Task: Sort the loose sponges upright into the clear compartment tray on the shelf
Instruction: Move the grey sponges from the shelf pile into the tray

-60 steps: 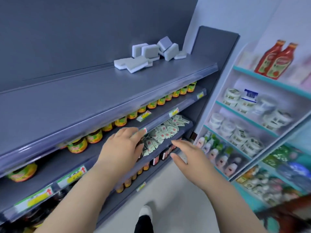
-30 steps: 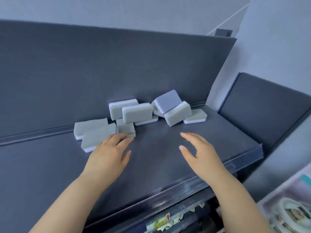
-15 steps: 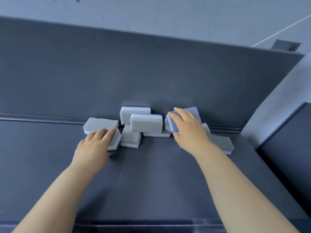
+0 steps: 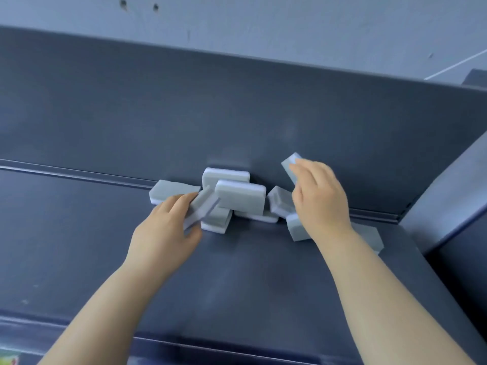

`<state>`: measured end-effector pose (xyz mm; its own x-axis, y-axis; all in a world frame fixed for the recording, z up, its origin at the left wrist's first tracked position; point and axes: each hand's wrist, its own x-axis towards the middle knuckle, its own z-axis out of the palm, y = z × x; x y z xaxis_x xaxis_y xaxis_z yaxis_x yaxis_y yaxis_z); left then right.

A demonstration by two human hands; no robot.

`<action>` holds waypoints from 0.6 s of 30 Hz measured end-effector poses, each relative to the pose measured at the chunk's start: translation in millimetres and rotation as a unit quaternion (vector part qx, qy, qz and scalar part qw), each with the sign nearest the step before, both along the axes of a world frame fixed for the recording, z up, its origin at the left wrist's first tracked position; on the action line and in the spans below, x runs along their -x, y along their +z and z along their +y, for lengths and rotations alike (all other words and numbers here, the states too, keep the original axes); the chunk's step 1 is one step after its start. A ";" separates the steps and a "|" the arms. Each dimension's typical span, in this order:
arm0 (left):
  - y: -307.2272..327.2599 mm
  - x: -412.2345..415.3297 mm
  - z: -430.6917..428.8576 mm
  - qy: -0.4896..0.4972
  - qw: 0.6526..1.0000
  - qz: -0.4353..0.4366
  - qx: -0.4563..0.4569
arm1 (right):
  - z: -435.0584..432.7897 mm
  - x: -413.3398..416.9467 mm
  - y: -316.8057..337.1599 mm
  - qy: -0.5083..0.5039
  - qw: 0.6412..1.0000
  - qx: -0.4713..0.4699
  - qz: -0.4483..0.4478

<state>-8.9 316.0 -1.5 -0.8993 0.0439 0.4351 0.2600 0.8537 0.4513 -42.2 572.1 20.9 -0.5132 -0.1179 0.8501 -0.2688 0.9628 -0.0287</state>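
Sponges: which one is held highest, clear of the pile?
The raised sponge in the right hand, in front of the back panel, above all others. The left hand grips a tilted sponge low by the pile.

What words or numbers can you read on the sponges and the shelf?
None can be read.
The sponges are plain, with no print.
The shelf bears no label in view.
A coloured scrap in the bottom left corner may be a label, but it is too blurred to read.
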 end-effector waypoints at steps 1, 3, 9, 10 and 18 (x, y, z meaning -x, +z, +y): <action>5.0 -3.5 2.5 -0.006 1.000 0.001 -0.002 | -4.1 -8.1 6.1 0.010 0.999 0.026 0.039; 12.5 -8.4 8.8 -0.019 1.000 0.000 0.005 | -14.5 -28.9 16.4 0.054 0.992 0.080 0.083; 7.7 -17.0 33.0 -0.075 0.993 -0.054 0.073 | -25.6 -84.5 -7.3 0.064 0.956 0.285 0.006; 3.2 -18.0 35.5 -0.097 0.988 -0.078 0.088 | -24.6 -91.2 -17.2 0.051 0.953 0.298 -0.026; -14.1 -13.4 47.8 -0.161 0.971 -0.144 0.106 | -20.2 -117.8 -45.0 0.070 0.912 0.338 -0.219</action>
